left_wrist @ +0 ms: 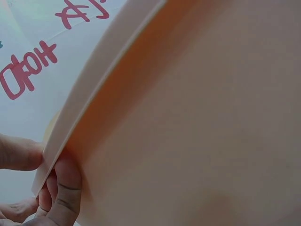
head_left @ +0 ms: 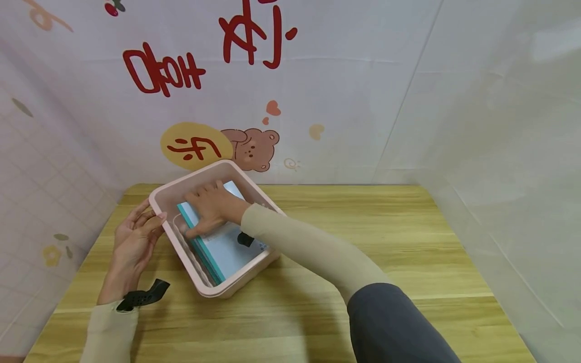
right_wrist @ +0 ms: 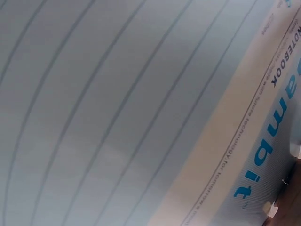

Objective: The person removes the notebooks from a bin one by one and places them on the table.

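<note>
A pale pink plastic bin stands turned at an angle on the table. My left hand pinches its rim at the left corner, thumb on one side and curled fingers beneath, as the left wrist view shows with the hand against the bin's wall. Inside lies a light blue notebook with a teal spine, seemingly on top of others. Fingers spread, my right hand rests on its cover. Close up, the right wrist view shows a notebook with slanting lines and printed lettering.
The wood-grain table extends to the right of the bin. A white printed sheet with red characters and a bear drawing rises behind it, and pale sheets flank both sides. A clear plastic edge shows along the bin's inner left wall.
</note>
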`<state>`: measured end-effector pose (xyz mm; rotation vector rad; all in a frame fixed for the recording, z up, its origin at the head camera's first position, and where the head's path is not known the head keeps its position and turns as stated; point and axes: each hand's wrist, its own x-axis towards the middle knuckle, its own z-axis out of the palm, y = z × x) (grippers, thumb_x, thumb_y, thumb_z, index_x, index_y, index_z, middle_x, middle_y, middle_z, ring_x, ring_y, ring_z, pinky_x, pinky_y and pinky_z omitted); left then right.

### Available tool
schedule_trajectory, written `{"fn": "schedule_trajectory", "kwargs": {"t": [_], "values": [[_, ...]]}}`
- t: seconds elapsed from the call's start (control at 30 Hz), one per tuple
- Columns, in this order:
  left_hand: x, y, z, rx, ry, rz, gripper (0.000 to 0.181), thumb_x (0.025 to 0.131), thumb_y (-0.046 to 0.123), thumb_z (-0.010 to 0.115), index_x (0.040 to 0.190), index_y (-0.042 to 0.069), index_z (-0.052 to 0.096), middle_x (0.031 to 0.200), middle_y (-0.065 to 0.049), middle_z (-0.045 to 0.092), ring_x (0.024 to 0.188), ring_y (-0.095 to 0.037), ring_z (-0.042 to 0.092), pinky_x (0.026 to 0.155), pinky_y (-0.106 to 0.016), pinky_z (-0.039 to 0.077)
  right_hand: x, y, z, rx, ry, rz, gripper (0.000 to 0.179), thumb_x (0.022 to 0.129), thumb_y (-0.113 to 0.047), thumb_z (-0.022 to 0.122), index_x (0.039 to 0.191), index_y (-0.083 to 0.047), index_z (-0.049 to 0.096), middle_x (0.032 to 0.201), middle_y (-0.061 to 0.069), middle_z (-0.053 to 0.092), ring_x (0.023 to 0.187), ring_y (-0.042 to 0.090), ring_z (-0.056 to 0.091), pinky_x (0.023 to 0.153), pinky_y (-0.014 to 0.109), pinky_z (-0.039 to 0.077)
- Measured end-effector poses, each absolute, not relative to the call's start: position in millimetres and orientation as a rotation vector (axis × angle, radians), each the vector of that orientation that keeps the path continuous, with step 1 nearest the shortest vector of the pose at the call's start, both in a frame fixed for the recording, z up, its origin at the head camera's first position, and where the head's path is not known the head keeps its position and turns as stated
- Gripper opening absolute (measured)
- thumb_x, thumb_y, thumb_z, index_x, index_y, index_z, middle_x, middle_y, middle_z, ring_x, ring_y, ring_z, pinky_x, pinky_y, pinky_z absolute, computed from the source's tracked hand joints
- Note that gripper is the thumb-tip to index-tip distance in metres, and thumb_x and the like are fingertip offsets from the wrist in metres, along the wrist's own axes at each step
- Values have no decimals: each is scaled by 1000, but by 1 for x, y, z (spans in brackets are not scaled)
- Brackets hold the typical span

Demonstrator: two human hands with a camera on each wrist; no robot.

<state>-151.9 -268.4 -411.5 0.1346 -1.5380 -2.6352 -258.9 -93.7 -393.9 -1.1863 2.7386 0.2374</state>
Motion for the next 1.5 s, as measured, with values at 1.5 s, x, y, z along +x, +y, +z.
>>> {"fn": "schedule_trajectory", "kwargs": {"t": [1.5], "values": [[-155,-268,-409,196,-1581,-2597,75,94,-9,66,158,6,28,116,-4,55,97,-10,64,78,-19,60,-252,-52,-282,-1219,2963,-165,92,81,-77,58,152,-25,31,143,-4,51,133,15,45,117,49,29]]}}
